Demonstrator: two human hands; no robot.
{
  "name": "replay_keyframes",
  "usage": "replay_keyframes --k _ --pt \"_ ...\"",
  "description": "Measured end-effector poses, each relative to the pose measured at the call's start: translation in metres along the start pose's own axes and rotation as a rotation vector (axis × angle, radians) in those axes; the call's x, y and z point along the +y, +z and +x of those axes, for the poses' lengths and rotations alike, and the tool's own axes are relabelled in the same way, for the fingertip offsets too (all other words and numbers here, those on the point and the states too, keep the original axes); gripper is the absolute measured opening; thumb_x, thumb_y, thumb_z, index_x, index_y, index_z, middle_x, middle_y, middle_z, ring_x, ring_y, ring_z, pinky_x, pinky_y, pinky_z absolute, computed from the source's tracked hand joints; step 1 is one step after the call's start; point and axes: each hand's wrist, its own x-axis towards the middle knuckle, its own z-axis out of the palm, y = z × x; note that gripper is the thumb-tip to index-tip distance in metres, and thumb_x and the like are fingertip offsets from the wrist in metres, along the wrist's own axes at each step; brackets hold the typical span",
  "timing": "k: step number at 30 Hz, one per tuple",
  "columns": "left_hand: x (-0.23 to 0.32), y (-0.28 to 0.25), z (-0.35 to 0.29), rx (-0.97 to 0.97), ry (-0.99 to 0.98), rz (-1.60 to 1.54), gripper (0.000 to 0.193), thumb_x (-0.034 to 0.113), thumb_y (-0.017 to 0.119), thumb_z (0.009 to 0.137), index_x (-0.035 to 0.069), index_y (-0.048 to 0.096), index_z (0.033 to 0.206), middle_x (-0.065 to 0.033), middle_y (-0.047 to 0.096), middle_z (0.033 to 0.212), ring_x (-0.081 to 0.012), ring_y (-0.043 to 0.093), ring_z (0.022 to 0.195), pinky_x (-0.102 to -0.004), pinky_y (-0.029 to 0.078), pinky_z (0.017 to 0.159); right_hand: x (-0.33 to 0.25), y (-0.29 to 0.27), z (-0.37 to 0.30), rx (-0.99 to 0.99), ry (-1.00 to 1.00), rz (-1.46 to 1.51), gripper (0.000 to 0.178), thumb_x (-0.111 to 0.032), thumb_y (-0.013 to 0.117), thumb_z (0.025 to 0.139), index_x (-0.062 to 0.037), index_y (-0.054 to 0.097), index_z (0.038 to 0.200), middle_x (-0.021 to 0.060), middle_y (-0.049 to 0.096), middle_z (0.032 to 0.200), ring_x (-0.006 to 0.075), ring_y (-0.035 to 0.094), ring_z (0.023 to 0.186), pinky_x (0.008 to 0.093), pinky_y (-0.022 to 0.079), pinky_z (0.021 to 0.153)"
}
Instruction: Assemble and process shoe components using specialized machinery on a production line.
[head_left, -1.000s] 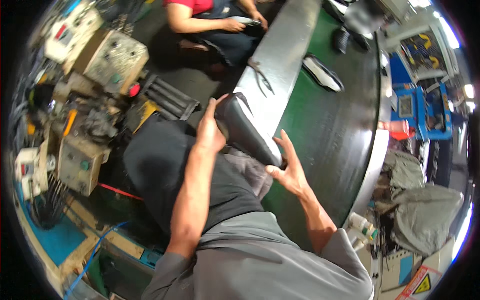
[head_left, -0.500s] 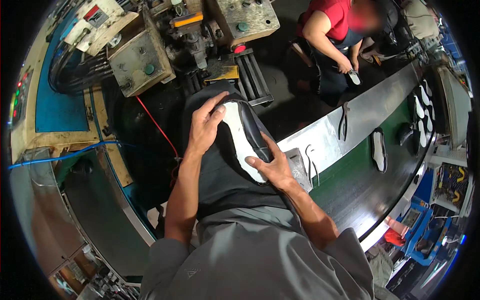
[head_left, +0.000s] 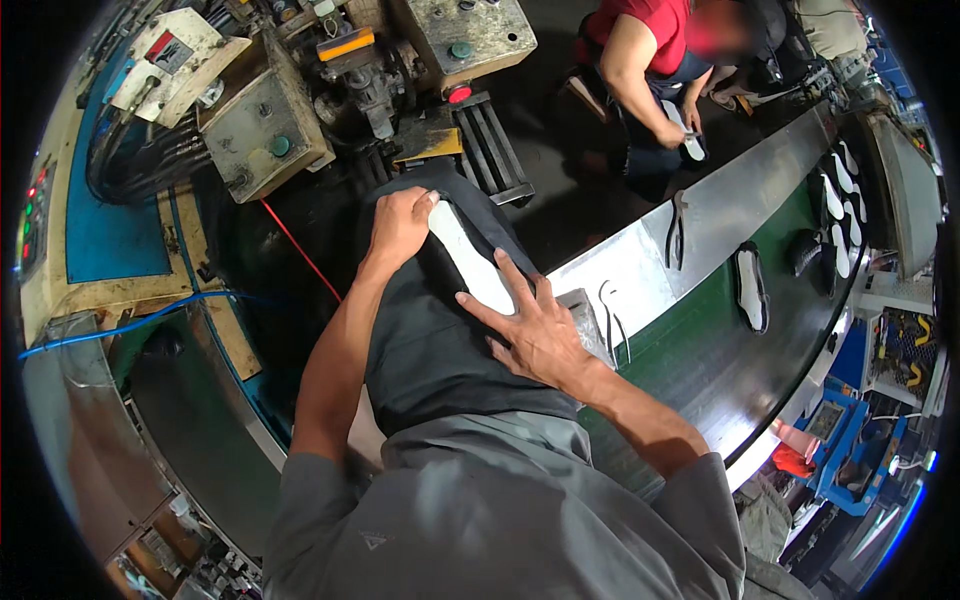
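A black shoe upper with a white insole board on its underside (head_left: 467, 256) lies over my dark-clothed lap, sole side up. At its far end my left hand (head_left: 402, 226) is closed on the edge, the fingers bunched near the tip. My right hand (head_left: 540, 335) rests over the near end with its fingers spread, some across the white board, hiding that end of the shoe. To the right on a metal ledge (head_left: 625, 255) lie one pair of pliers (head_left: 676, 232) and another slim tool like pincers (head_left: 613, 325).
Beyond the ledge a green conveyor belt (head_left: 690, 345) carries another shoe upper (head_left: 751, 287) and several white-soled pieces (head_left: 840, 215). A seated person (head_left: 640, 70) handles a similar shoe at the far right. Worn machinery (head_left: 375, 85) stands ahead, with a blue hose (head_left: 130, 327) at left.
My right hand has gone from gripping the shoe's near end to lying spread over it. The left fingers have closed tighter at the far end, and the shoe sits lower on my lap.
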Motion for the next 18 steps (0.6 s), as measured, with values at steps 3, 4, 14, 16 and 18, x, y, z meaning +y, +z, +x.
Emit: replay_keyframes --k 3,4,14,16,18 --pt "-0.01 -0.011 -0.005 -0.018 0.066 -0.083 0.022 0.014 0.065 0.105 -0.007 0.07 0.106 -0.0273 0.074 0.096 -0.0506 0.071 0.092 -0.0526 0.055 0.077 -0.004 0.005 0.002 0.038 0.003 -0.012 0.079 -0.026 0.082 0.091 -0.0468 0.053 0.162 0.0242 0.017 0.181 0.053 0.056 0.121 0.0532 0.065 0.092" --pt "-0.014 -0.015 -0.008 -0.007 0.178 -0.161 0.022 0.013 0.065 0.105 -0.008 0.071 0.11 -0.0286 0.074 0.098 -0.0513 0.071 0.094 -0.0533 0.055 0.08 -0.003 0.009 0.001 0.035 -0.005 -0.011 0.079 -0.026 0.082 0.091 -0.0468 0.053 0.162 0.0242 0.017 0.181 0.053 0.056 0.121 0.0532 0.065 0.092" --pt "-0.006 -0.016 -0.006 0.015 0.122 -0.032 0.025 0.01 0.064 0.104 -0.005 0.073 0.122 -0.0301 0.075 0.105 -0.0485 0.074 0.102 -0.0491 0.058 0.086 -0.003 0.027 -0.003 0.142 0.005 -0.019 0.086 -0.026 0.086 0.083 -0.0493 0.055 0.16 0.0237 0.019 0.18 0.058 0.054 0.126 0.0566 0.066 0.088" --pt "-0.004 -0.015 -0.005 -0.057 0.05 -0.143 0.03 0.015 0.067 0.104 -0.004 0.074 0.127 -0.027 0.077 0.11 -0.0423 0.077 0.108 -0.0426 0.058 0.092 0.002 0.026 -0.002 0.164 0.0 -0.025 0.086 -0.026 0.086 0.082 -0.0489 0.056 0.159 0.0237 0.019 0.181 0.058 0.053 0.125 0.0571 0.066 0.089" --pt "0.004 -0.006 -0.012 0.054 0.01 -0.136 0.025 0.018 0.065 0.105 -0.002 0.076 0.116 -0.0272 0.075 0.103 -0.0474 0.074 0.101 -0.0467 0.058 0.085 0.001 0.025 -0.001 0.187 -0.01 -0.031 0.082 -0.024 0.085 0.082 -0.0472 0.06 0.156 0.025 0.021 0.18 0.0532 0.055 0.119 0.0532 0.066 0.087"
